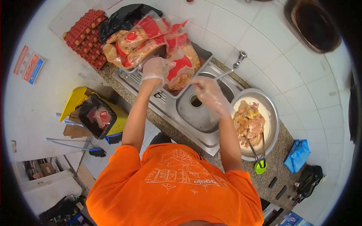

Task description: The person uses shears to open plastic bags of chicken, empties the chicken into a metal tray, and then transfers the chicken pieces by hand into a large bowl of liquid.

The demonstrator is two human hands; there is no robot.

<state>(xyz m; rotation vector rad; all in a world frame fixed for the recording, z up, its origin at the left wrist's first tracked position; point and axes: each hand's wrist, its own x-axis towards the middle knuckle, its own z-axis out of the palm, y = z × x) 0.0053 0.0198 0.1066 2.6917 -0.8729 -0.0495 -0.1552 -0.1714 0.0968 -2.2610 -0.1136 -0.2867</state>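
Both my hands wear clear plastic gloves. My left hand [153, 70] is closed on the edge of a clear bag of raw chicken [180, 69] with a red label; its fingertips are partly hidden. Over the sink [200, 113], my right hand [211, 93] has its fingers curled together close to the same bag's lower right side. Whatever it pinches is too small to make out. The bag lies in a metal tray [205, 56], beside more red-labelled bags of chicken [137, 39] heaped to the left.
Right of the sink stands a large steel bowl [274, 124] holding chicken pieces in pale liquid, tongs [263, 147] and a green cup [260, 168]. Egg trays [86, 37] are stacked at the far left. A yellow bin [118, 116] sits below the counter. The faucet [237, 62] juts over the sink.
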